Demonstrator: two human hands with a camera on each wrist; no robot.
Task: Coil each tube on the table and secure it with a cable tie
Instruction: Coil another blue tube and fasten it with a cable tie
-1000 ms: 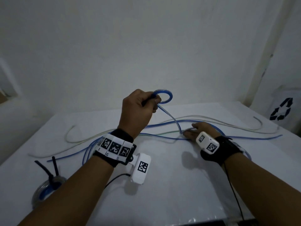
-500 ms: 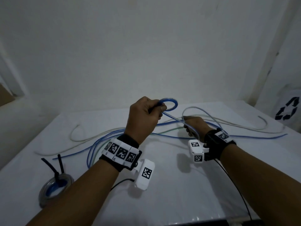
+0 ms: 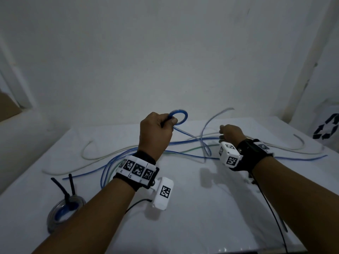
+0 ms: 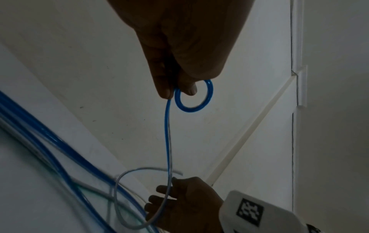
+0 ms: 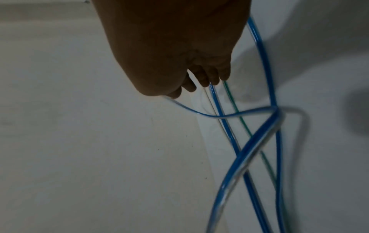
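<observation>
My left hand [image 3: 156,131] is raised above the table and pinches a small blue tube coil [image 3: 180,117] between thumb and fingers; the left wrist view shows the same blue ring [image 4: 193,97] under my fingertips. The tube's free length [image 4: 167,141] runs down from the ring to my right hand [image 3: 230,132], whose curled fingers hold it. Beyond that hand the tube arcs up in a blurred loop [image 3: 211,123]. In the right wrist view the held tube [image 5: 199,114] leaves my fingertips and crosses other blue tubes [image 5: 249,154].
Several loose blue, clear and green tubes [image 3: 183,143] lie tangled across the white table [image 3: 201,217]. A finished coil with a black cable tie [image 3: 63,209] sits at the near left. A wall stands close behind; a bin with a recycling mark [image 3: 326,129] is at the right.
My right hand has lifted off the table with the tube and moved right and back, drawing a loop up. The left hand keeps holding the small coil, a little higher.
</observation>
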